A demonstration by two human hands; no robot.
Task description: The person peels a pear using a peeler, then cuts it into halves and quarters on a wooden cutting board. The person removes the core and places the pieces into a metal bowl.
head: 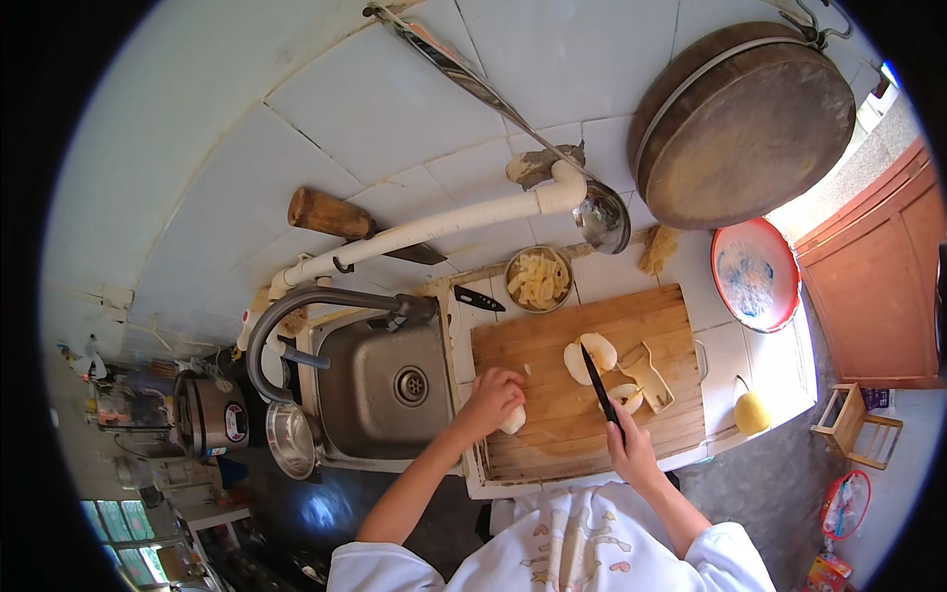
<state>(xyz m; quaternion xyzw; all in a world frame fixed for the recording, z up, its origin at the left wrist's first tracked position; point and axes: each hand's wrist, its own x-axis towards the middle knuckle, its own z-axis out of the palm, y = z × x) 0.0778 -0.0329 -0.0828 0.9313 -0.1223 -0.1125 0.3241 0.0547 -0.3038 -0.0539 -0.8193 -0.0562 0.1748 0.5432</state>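
Observation:
My right hand (632, 448) grips the handle of a black knife (596, 377), whose blade points away from me over a wooden cutting board (540, 444). Under and beside the blade lie peeled, cut pieces of pale fruit (601, 351), and a smaller cut piece (627, 399) with its core showing rests just right of the knife. A peeler (655, 385) lies to the right of these. Near the board's left edge, my left hand (494, 399) has its fingers bent over another peeled fruit piece (513, 420), partly hidden by them. Behind the board, a metal bowl (538, 280) holds cut yellowish pieces.
A steel sink (385, 385) with a curved faucet (296, 292) adjoins the board on the left. A black knife sheath (479, 298) lies beside the bowl. To the right are a whole yellow pear (752, 413) and a red-rimmed basin (756, 274). A ladle (603, 218) hangs above.

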